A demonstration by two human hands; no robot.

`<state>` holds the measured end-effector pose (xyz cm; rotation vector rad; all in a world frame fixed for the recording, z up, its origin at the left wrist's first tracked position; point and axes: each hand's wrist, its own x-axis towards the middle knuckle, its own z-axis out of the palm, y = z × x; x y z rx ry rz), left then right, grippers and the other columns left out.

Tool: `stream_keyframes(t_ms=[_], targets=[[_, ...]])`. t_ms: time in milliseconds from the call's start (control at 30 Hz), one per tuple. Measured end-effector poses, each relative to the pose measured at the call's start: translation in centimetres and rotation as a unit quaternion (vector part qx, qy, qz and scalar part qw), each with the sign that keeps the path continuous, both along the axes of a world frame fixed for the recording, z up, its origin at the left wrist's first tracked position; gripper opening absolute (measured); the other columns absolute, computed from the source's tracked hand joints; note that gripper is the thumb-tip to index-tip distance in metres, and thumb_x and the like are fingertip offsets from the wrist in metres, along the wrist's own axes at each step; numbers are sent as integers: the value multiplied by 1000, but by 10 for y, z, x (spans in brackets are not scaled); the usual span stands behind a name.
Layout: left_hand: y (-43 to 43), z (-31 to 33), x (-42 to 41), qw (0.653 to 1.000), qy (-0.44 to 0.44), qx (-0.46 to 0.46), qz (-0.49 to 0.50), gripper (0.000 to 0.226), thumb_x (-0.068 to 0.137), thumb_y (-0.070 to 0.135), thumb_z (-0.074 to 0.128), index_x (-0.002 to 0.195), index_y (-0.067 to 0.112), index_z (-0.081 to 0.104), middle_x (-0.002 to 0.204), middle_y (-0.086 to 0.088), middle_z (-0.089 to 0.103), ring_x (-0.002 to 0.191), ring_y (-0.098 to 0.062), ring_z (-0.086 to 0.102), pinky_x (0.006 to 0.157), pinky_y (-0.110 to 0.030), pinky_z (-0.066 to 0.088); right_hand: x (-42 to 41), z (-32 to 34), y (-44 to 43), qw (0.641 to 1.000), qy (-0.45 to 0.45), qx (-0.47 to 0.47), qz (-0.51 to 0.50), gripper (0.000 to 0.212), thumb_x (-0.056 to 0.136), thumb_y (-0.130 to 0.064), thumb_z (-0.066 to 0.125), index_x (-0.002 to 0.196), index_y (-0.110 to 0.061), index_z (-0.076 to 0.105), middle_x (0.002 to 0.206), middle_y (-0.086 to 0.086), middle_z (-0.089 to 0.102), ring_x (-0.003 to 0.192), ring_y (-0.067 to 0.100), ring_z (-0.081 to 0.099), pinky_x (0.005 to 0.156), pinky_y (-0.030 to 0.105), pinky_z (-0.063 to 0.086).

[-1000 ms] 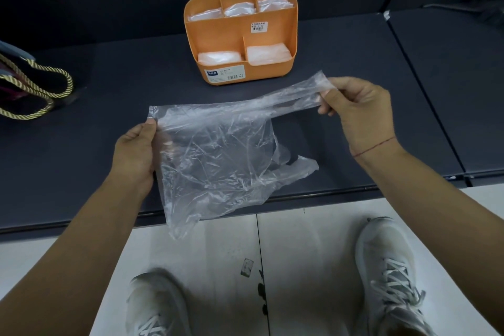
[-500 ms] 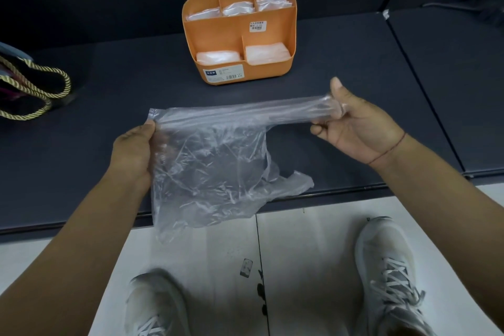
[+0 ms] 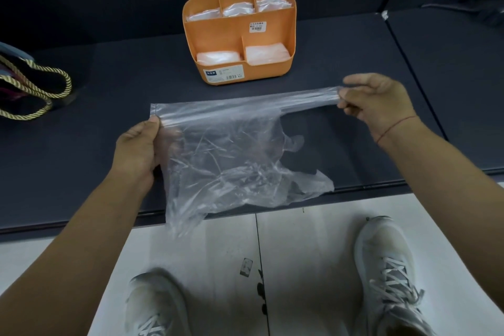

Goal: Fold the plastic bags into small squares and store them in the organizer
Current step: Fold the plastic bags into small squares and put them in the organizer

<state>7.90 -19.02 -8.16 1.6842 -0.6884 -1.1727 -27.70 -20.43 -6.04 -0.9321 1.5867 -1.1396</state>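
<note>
Plastic bag point(image 3: 231, 155), clear and wrinkled, is stretched above the front edge of the dark table point(image 3: 109, 84). The left hand point(image 3: 137, 150) pinches its left top corner, and the right hand point(image 3: 377, 102) pinches the rolled top strip at the other end. Behind the bag stands the orange organizer point(image 3: 268, 34), with folded bags point(image 3: 218, 57) lying in its compartments. A rope-handled bag point(image 3: 27, 82) sits at the far left.

An orange organizer point(image 3: 218, 33) stands on a dark table point(image 3: 109, 84), with folded bags point(image 3: 218, 57) in all five of its compartments. Just in front of the organizer a clear plastic bag point(image 3: 226, 155) is stretched sideways. The left hand point(image 3: 136, 147) pinches one top corner and the right hand point(image 3: 379, 101) grips the drawn-out handle — the loose body sags past the table's near edge. Well to the left of the organizer lies a rope-handled bag point(image 3: 32, 84).
</note>
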Motion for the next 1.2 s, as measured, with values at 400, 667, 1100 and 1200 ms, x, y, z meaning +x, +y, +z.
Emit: stream_keyframes(t_ms=[400,667,1100,1200], targets=[[14,24,12,982,119,139,-50,50,96,57,45,103,12,67,99,-2,74,89,-15,70,66,-30,55,22,12,59,985,75,117,100,44,87,-58,48,94,-19,68,94,0,70,79,10,61,67,24,49],[83,44,13,960,121,210,-143,54,72,53,61,113,18,66,101,-8,75,85,-18,74,61,-25,59,49,20,107,955,-16,254,151,49,84,-52,56,100,-7,63,85,19,72,69,28,72,52,30,56],[99,12,2,990,-15,135,-32,18,91,21,69,77,10,64,50,5,61,43,-5,58,43,-14,46,7,-11,89,994,42,56,-88,10,87,1,64,92,-7,65,55,-7,66,51,5,58,54,14,49],[101,14,-1,990,-40,125,-45,20,90,21,70,76,9,65,54,2,63,45,-8,61,44,-15,48,-4,-14,95,990,23,77,-112,8,93,-2,57,99,-4,63,63,-1,69,51,5,61,51,16,50]])
